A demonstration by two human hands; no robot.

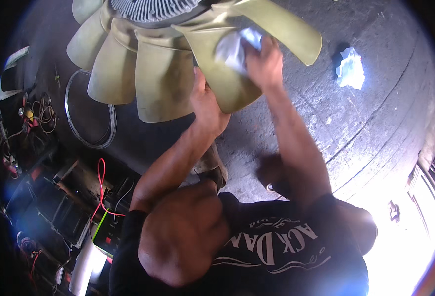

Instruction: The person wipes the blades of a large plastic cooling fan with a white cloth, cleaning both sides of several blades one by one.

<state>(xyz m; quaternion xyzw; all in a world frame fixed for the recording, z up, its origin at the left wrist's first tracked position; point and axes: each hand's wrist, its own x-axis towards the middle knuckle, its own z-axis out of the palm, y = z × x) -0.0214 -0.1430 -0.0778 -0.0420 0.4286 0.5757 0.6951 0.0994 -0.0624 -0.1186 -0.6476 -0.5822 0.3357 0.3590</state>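
Note:
An engine cooling fan (162, 81) with yellowish plastic blades and a finned metal hub (154, 9) fills the top of the view. My left hand (208, 105) holds the lower part of one blade (221, 87), its thumb along the left edge. In my right hand (265, 63) is a crumpled white cloth or paper (232, 51), pressed to the face of that same blade. The cloth and the right fingers are blurred. The hub's upper part lies outside the picture.
Another crumpled white piece (351, 68) lies on the dark, cracked floor (373, 107) at right. A coil of wire (91, 144) lies left of the fan. Lower left are a black-and-green box (108, 231), a red cable (101, 177) and tangled wires (45, 114).

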